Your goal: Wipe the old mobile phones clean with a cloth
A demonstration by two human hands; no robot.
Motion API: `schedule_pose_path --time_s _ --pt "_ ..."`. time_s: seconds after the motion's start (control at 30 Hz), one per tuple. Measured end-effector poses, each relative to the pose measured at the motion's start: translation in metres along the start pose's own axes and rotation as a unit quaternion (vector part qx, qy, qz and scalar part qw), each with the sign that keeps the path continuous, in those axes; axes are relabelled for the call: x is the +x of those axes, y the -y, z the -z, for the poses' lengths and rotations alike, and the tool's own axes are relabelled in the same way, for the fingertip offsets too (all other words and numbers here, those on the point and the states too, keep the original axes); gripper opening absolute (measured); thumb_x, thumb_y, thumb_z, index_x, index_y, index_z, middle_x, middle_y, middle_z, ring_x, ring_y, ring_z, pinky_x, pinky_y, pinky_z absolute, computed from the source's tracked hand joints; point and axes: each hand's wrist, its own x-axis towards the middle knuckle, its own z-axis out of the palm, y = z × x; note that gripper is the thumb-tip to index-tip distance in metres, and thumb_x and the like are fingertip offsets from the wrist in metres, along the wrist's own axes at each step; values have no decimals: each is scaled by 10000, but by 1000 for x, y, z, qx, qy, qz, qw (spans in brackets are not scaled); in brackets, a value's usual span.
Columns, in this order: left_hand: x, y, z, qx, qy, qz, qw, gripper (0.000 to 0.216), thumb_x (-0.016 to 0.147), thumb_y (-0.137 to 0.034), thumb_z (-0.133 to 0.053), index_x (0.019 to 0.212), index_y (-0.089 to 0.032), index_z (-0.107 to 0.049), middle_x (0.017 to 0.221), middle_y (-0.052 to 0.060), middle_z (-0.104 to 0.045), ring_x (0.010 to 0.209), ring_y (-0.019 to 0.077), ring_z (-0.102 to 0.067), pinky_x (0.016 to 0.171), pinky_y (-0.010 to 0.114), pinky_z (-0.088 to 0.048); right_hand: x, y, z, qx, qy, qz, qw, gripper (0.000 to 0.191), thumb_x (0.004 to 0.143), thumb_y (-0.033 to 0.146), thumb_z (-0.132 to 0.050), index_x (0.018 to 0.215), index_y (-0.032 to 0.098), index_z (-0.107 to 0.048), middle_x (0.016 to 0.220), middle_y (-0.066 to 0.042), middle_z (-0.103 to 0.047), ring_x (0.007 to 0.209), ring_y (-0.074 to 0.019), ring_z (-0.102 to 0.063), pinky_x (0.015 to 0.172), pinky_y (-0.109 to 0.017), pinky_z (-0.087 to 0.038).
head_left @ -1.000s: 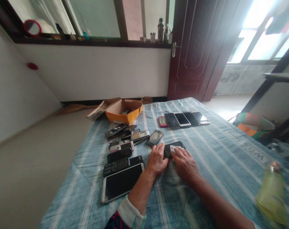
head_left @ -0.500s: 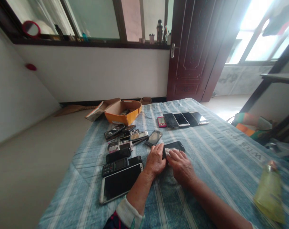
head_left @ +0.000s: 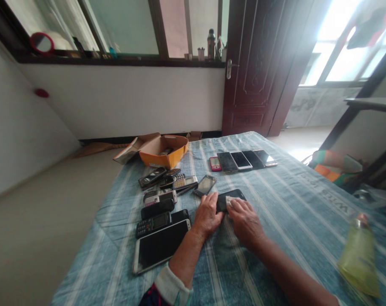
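A black smartphone [head_left: 222, 201] lies flat on the striped blue cloth in front of me. My left hand [head_left: 208, 216] grips its left end, fingers on the far edge and thumb on the near one. Pressed on the phone's face is a crumpled white tissue [head_left: 230, 199], held under the bent fingers of my right hand [head_left: 246, 223], which hides part of it. Just beyond my left hand rests a grey phone with a pale screen [head_left: 206, 184]. Beside my left forearm lies a large white-framed smartphone [head_left: 163, 245], its dark screen facing up.
Several old phones, among them a keypad phone [head_left: 153, 224], lie in a group on the left. An open orange box [head_left: 177, 158] stands behind them. Farther right is a row with a small red phone [head_left: 215, 164] and a white phone [head_left: 241, 160]. A yellow bottle [head_left: 360, 259] stands at the right.
My right hand has slid the tissue slightly right along the phone, uncovering more of its left part. My left hand keeps its hold.
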Motion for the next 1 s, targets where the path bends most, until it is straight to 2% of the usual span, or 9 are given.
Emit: schedule_pose_path --time_s 0.13,0.23,0.47,0.67,0.83,1.0 --pt "0 2 -1 -1 -8 -5 1000 611 737 -150 -600 1335 -100 -482 1359 140 -544 1240 279 -477 1081 417 -376 0 4 1 16 16 14 1000 310 903 110 -461 1107 196 -678 1179 -89 -650 1157 -233 -519 1000 -369 -384" --pt "0 1 -1 -4 -10 -7 1000 603 735 -166 -618 1324 -127 -494 1350 122 -553 1230 280 -485 1075 422 -381 2 -4 5 15 31 -14 999 326 916 115 -443 1140 196 -667 1192 -92 -650 1167 -226 -525 990 -363 -383" --pt "0 -1 1 -6 -6 -4 1000 630 729 -186 -662 1326 -84 -489 1359 152 -541 1238 292 -472 1085 415 -373 5 -18 11 -24 53 -80 995 333 921 111 -426 1135 193 -668 1233 -92 -640 1160 -245 -536 932 -355 -392" --pt "-1 -1 1 -5 -10 -8 1000 583 727 -175 -644 1295 -142 -516 1317 107 -568 1205 278 -494 1065 412 -393 2 -12 4 -5 20 -21 1000 287 914 130 -454 1086 182 -677 1179 -107 -647 1137 -244 -526 960 -366 -391" --pt "-1 0 1 1 -8 -5 1000 576 733 -136 -586 1303 -142 -508 1332 105 -560 1223 265 -485 1070 393 -388 0 1 2 40 -2 38 998 288 908 122 -443 1049 199 -682 1151 -92 -650 1132 -232 -523 996 -360 -386" --pt "-1 0 0 -2 -10 -5 1000 568 742 -141 -583 1305 -134 -505 1327 108 -560 1226 265 -484 1068 385 -386 1 0 3 55 3 44 998 303 914 125 -440 1108 190 -664 1163 -86 -652 1147 -228 -525 1013 -364 -374"
